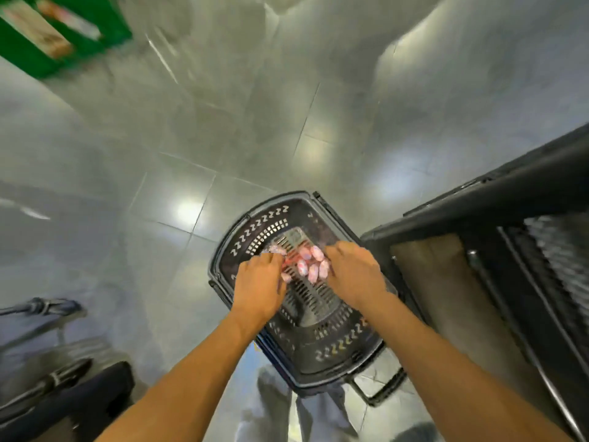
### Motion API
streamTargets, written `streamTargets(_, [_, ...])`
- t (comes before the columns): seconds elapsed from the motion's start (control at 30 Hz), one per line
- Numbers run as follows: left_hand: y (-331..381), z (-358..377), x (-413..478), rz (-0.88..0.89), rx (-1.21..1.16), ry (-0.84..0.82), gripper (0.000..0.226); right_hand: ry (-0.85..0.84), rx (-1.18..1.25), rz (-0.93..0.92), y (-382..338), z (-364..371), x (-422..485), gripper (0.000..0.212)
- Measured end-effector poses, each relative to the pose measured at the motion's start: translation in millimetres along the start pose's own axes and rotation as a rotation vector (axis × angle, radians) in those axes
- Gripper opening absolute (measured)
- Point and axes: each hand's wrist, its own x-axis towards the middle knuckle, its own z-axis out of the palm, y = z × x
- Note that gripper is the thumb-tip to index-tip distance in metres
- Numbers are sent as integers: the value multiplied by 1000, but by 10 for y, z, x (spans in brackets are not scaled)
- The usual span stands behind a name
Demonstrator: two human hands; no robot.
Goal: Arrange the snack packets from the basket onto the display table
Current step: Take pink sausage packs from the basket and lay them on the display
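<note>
Head view: you are looking straight down at a black plastic basket (261,218) standing on the glossy grey tiled floor (191,154). Both your bare forearms reach into it from the bottom of the frame. The snack packets (310,266), small and pink, lie in a loose cluster on the slotted bottom of the basket, in its far half and between your two hands.

Your left hand (259,282) is palm down at the cluster's left edge, and its fingers curl round one of the packets there. Your right hand (353,272) sits at the cluster's right edge, touching it, with the fingers folded under the palm. Motion blur hides them, so you cannot tell whether this hand has a real grip on anything.

The basket's handle (379,390) hangs folded down at the near right corner. Just beside the basket on the right stands the black display table (478,202), with a brown wooden shelf (424,282) showing under its top edge. A green rack (105,27) fills the far left corner, too blurred to read.
</note>
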Motion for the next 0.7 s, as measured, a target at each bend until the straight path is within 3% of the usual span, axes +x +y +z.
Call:
streamTargets(0.17, [620, -1305, -720, 129, 30, 72, 25, 47, -29, -2, -225, -1427, -949, 24])
streamTargets(0.33, [1126, -2210, -1211, 341, 18, 197, 27, 175, -64, 111, -364, -2267, -1876, 32])
streamTargets(0.5, [1525, -2618, -1479, 583, -31, 240, 32, 283, -38, 335, -297, -2624, -2767, 35])
streamTargets(0.7, [2152, -2700, -1803, 815, 18, 188, 28, 412, 111, 637, -108, -2565, -3811, 45])
